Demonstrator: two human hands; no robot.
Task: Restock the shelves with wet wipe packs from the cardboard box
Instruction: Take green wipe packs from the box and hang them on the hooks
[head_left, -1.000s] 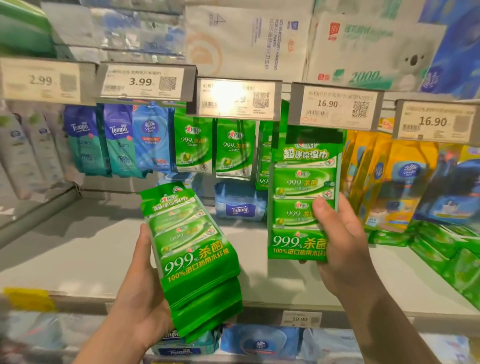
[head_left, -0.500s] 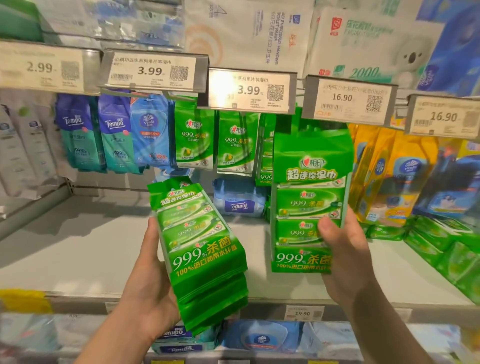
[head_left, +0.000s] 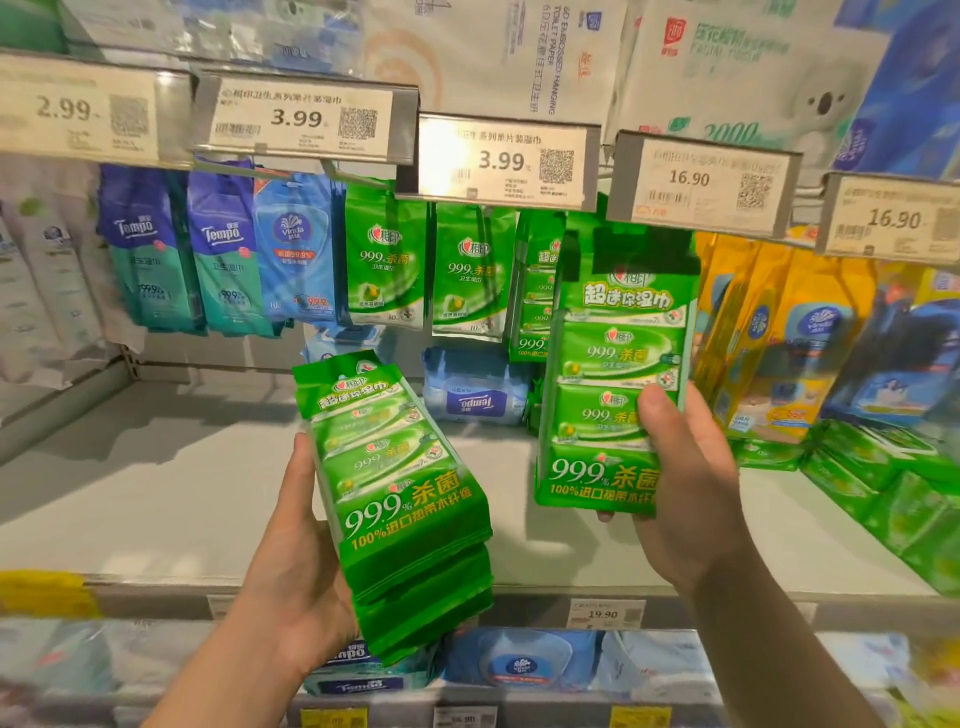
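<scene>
Nearest to me, my left hand (head_left: 296, 582) cradles a stack of green wipe packs (head_left: 400, 499) from underneath and behind, fingers curled up the stack's left edge, the packs leaning back with their long axis running up and away from me. Just past that and to the right, my right hand (head_left: 691, 483) grips a single green pack (head_left: 613, 395) by its lower right corner, thumb pressed across the front, the other fingers hidden behind it apart from a tip showing under the bottom edge. This pack stands upright, long axis vertical, with its top tucked up under the price tag (head_left: 701, 179) reading 16.90. I cannot see a hook or the hanging hole, so I judge rather than know that the top needs threading onto a peg behind that tag, straight above my right grip. The right hand is clearly the nearer one to that spot; the left only keeps the spares, low and to the left. Behind the raised pack hang more of the same green packs (head_left: 537, 291), and below them runs the pale shelf (head_left: 156, 483), bare beneath my left grip. The cardboard box is not in view.
</scene>
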